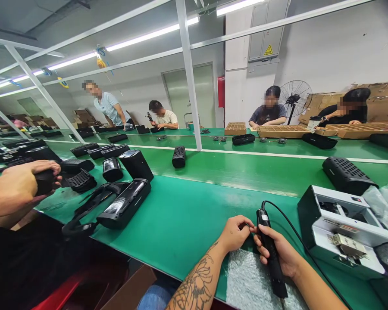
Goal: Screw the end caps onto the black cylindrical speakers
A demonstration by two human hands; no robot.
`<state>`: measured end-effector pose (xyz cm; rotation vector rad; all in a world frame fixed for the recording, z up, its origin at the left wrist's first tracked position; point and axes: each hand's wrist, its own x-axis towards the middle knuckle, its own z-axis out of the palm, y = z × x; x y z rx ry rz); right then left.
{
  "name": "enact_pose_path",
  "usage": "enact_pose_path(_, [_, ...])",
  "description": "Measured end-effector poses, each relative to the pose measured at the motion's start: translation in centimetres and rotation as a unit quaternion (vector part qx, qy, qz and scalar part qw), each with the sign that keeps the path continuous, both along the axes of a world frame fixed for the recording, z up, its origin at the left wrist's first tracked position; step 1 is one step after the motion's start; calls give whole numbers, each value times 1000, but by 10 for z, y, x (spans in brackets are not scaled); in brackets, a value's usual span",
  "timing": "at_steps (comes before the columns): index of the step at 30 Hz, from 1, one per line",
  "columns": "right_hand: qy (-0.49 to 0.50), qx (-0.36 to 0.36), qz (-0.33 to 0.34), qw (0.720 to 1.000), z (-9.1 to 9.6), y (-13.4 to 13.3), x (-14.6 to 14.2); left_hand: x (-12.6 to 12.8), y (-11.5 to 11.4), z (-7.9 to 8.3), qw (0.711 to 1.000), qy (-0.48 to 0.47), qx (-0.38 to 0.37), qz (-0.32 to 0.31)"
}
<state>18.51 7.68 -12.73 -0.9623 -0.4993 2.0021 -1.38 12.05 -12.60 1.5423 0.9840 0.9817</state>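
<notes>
My right hand [283, 254] is wrapped round a black electric screwdriver [271, 258] that lies slanted over a grey foam mat [245, 280] at the near edge of the green bench. A black cable [286, 215] runs from the tool's upper end. My left hand [234, 232], on a tattooed forearm, is curled, and its fingertips pinch the tool's upper end. A white and black box-shaped machine [339, 228] stands just right of my hands.
A co-worker's hand [22, 185] at the left grips a black part. Black speaker housings [126, 206] and grilles [80, 181] lie beside it. A black cylinder [179, 156] stands mid-belt, and another speaker [345, 174] sits behind the machine. Several people sit across the bench near cardboard trays [283, 130].
</notes>
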Motion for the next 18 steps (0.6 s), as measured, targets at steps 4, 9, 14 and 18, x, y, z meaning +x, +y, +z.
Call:
enact_pose_path(4, [-3,0,0,1000,-1,0,0,0,0,-2,1000,-6,0,-4])
enact_pose_path(9, [-4,-1,0,1000,0,1,-1,1,1,-4,1000,-8,2,-4])
enact_pose_path(14, [-5,1,-2,1000,2,0,-2,0,1,-4,1000,-2,4,-2])
enact_pose_path(18, [-5,3,0,1000,4,-1,-2,1,1,-4,1000,-1,5,0])
